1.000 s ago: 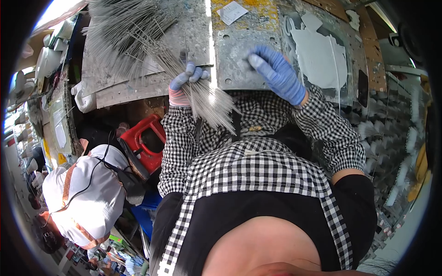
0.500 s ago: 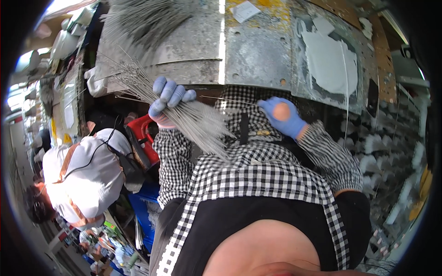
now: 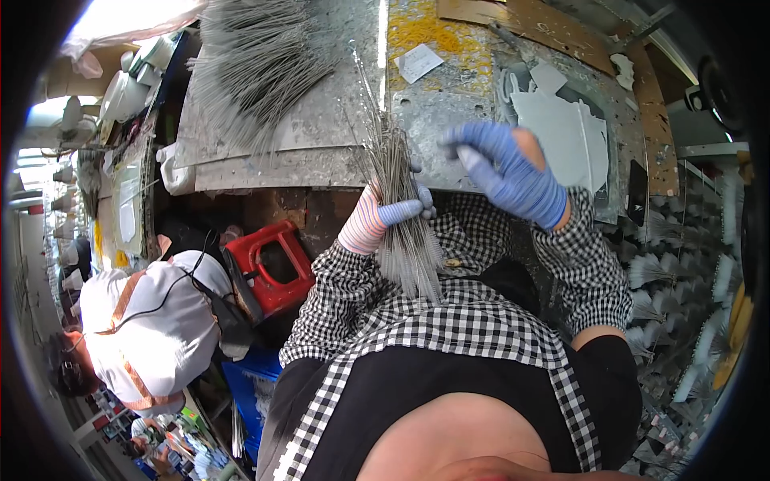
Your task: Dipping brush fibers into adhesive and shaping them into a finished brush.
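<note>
My left hand (image 3: 391, 213), in a glove with blue fingers and a striped cuff, is wrapped round a bundle of thin wire brushes (image 3: 391, 168). Their pale bristled ends (image 3: 411, 260) hang toward my apron, and the bare wire ends point up over the table's front edge. To the right my right hand (image 3: 513, 172), in a blue glove with a patch of skin showing, is raised above the table edge. Its fingers reach left, slightly blurred and apart, with nothing visible between them. A large pile of similar brushes (image 3: 261, 68) lies on the table at the far left.
The grey worktable (image 3: 321, 152) is speckled and stained. On it are a paper slip (image 3: 419, 63) and a white-coated plate (image 3: 561, 132). A red plastic stool (image 3: 277, 268) stands below left, beside a person in white (image 3: 148, 329). Racks of brushes (image 3: 674, 280) fill the right side.
My left hand has swung the bundle to the right and turned it more upright. My right hand has risen toward the table; the single wire seen at its fingers no longer shows there.
</note>
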